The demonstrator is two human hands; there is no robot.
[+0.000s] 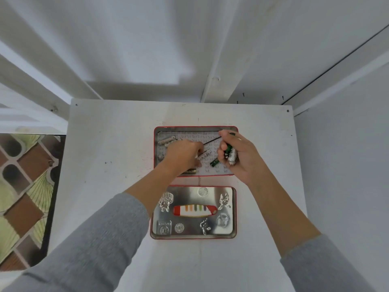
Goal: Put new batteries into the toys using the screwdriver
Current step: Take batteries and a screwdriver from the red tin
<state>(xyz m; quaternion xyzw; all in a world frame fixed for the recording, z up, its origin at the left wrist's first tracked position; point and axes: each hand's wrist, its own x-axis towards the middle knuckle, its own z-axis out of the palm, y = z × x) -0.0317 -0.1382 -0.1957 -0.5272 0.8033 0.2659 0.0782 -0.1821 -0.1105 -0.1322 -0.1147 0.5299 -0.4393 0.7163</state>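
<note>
I count two tin halves on the white bench (117, 144): the open tin (156, 144) far, its lid (192, 233) near. My left hand (185, 153) curls its grip round one battery (203, 154) inside the tin. My right hand (237, 152) grips batteries (231, 155), count unclear, and the thin screwdriver (212, 140). About three more batteries lie at the tin's far-left corner (167, 140). Bare bench runs left and right to its edges.
</note>
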